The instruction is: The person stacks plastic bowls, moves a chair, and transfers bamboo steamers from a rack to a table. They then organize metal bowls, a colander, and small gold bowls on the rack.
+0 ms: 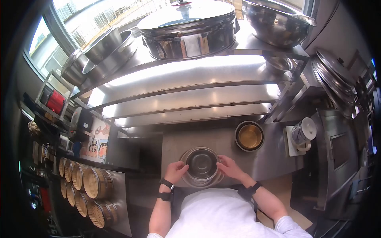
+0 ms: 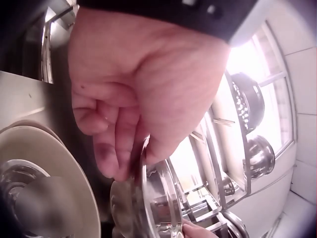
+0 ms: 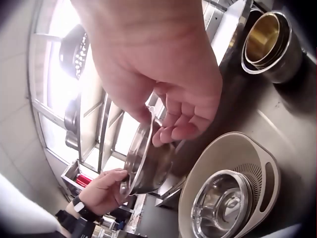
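A shiny steel bowl (image 1: 202, 163) is held up between both hands in front of the person's body. My left hand (image 1: 176, 171) pinches one side of its rim, thumb on one face and fingers on the other. On the opposite side my right hand (image 3: 163, 74) pinches the rim the same way. In the right wrist view the bowl stands tilted over a beige colander (image 3: 203, 163) with slotted handles. Inside that colander sit nested steel bowls (image 3: 218, 203). The left wrist view shows the colander (image 2: 79, 178) beside the left hand's fingers.
Nested metal pots (image 1: 249, 136), the inner one golden, stand right of the hands. Farther right is a lidded pitcher (image 1: 303, 131). Bamboo steamers (image 1: 97, 182) line the left side. A steel shelf (image 1: 190, 73) at the back carries a large lidded pot (image 1: 188, 43).
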A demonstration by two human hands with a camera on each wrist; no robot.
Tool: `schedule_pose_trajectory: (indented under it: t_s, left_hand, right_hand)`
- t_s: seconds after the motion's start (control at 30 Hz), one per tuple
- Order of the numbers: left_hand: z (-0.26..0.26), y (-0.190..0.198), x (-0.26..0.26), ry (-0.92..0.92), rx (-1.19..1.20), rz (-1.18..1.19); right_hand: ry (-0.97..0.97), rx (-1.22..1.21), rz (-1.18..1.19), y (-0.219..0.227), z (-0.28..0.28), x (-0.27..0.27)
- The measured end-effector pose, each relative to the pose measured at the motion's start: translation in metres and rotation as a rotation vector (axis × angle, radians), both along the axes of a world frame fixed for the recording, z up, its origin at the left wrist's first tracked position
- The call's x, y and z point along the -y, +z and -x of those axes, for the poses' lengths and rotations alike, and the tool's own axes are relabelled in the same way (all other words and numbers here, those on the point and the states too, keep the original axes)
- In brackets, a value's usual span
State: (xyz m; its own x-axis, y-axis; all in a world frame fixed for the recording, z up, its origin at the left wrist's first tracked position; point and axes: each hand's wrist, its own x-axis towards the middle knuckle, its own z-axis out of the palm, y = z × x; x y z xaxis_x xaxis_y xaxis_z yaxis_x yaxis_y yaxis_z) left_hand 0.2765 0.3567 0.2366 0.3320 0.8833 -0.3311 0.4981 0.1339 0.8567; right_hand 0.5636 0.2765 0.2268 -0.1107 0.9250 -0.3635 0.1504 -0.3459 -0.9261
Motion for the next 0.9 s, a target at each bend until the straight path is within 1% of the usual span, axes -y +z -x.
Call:
schedule_pose_trajectory:
  t_s: [0.07, 0.1, 0.17, 0.2, 0.27, 0.3, 0.33, 0.37, 0.4, 0.47, 0.53, 0.6, 0.63, 0.67, 0.8, 0.87, 0.9]
  left_hand:
    - [-0.013, 0.012, 0.001, -0.019, 0.101, 0.01]
    - [-0.015, 0.009, 0.0, -0.027, 0.106, 0.007]
    - [-0.02, -0.003, -0.005, 0.01, 0.209, 0.086]
    - [-0.021, -0.019, -0.006, 0.001, 0.222, 0.079]
    - [-0.015, -0.062, -0.009, 0.089, 0.216, 0.13]
    - [-0.01, -0.076, -0.01, 0.007, -0.135, 0.027]
    - [-0.004, -0.095, -0.006, -0.049, -0.368, -0.098]
    - [0.001, -0.113, 0.0, -0.104, -0.601, -0.225]
    - [0.003, -0.121, 0.004, -0.108, -0.596, -0.231]
    - [0.004, -0.131, 0.007, -0.225, -0.814, -0.145]
    - [0.001, -0.13, 0.008, -0.238, -0.817, -0.164]
    - [0.001, -0.132, 0.009, -0.247, -0.823, -0.181]
    - [0.001, -0.134, 0.009, -0.234, -0.841, -0.182]
    - [0.0, -0.136, 0.008, -0.22, -0.859, -0.184]
    - [0.0, -0.133, 0.01, -0.244, -0.854, -0.218]
    - [0.001, -0.135, 0.013, -0.195, -0.85, -0.23]
    - [0.002, -0.136, 0.014, -0.189, -0.848, -0.233]
  right_hand:
    - [-0.137, 0.095, -0.18, 0.011, 0.001, -0.002]
    - [-0.145, 0.101, -0.183, 0.013, -0.002, -0.003]
    - [-0.167, 0.158, -0.259, 0.02, -0.013, -0.007]
    - [-0.174, 0.172, -0.267, 0.029, -0.02, -0.01]
    - [-0.301, 0.047, -0.235, 0.053, -0.036, -0.014]
    - [-0.359, 0.021, -0.234, 0.063, -0.046, -0.019]
    - [-0.363, 0.027, -0.24, 0.077, -0.057, -0.024]
    - [-0.4, -0.06, -0.276, 0.096, -0.068, -0.03]
    - [-0.436, -0.148, -0.313, 0.115, -0.078, -0.037]
    - [-0.488, -0.045, -0.39, 0.153, -0.095, -0.051]
    - [-0.58, 0.001, -0.389, 0.177, -0.112, -0.071]
    - [-0.609, -0.018, -0.445, 0.187, -0.133, -0.097]
    - [-0.645, 0.009, -0.481, 0.186, -0.144, -0.113]
    - [-0.662, -0.052, -0.503, 0.187, -0.153, -0.127]
    - [-0.717, -0.076, -0.459, 0.192, -0.181, -0.174]
    - [-0.737, -0.076, -0.433, 0.188, -0.186, -0.187]
    - [-0.75, -0.167, -0.43, 0.184, -0.187, -0.191]
